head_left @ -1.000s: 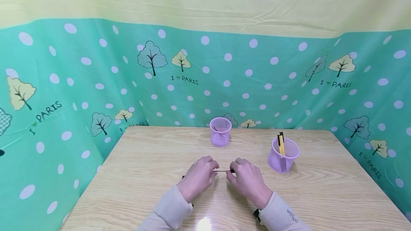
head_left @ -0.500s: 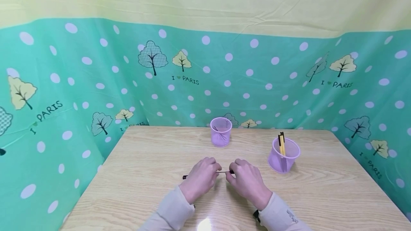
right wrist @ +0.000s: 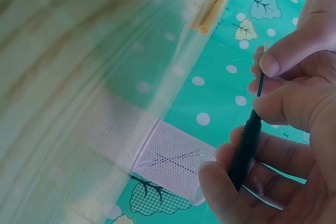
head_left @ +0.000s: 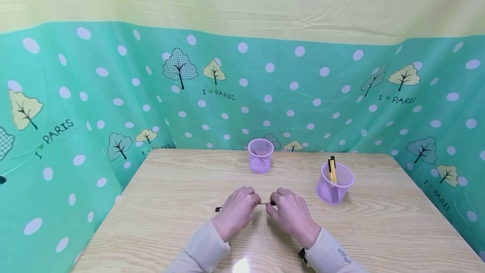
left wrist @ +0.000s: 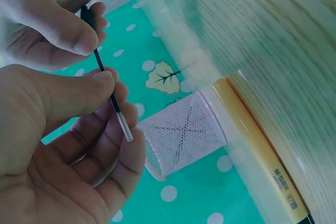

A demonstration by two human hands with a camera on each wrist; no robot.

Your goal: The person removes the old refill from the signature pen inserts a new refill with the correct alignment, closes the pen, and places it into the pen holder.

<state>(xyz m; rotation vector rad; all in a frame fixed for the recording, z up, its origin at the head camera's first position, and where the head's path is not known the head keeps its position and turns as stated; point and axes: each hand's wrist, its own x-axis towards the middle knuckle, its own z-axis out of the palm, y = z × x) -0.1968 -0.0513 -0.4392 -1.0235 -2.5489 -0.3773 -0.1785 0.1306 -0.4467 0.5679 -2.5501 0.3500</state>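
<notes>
Just above the table's middle, my left hand (head_left: 235, 212) and right hand (head_left: 291, 210) face each other over a thin pen refill (right wrist: 261, 83). The left thumb and fingers pinch the refill; its clear tail sticks out past them in the left wrist view. My right hand holds a black ribbed pen grip section (right wrist: 247, 150), from which the refill emerges. On the tabletop beside the left hand lies a yellow pen barrel (left wrist: 257, 153); in the head view only its black end (head_left: 218, 209) shows, the remainder hidden by that hand.
Toward the back stands a purple mesh pen holder (head_left: 260, 167) containing several thin dark sticks. Another purple holder (head_left: 326, 193), at the right, has yellow pens (head_left: 332, 171) with black clips upright in it. Polka-dot cloth (head_left: 288, 92) hangs around the wooden table (head_left: 170, 184).
My left hand has shifted slightly right, toward the right hand, so less of the refill shows between them. More of the barrel's black end is uncovered. The right hand stays almost still.
</notes>
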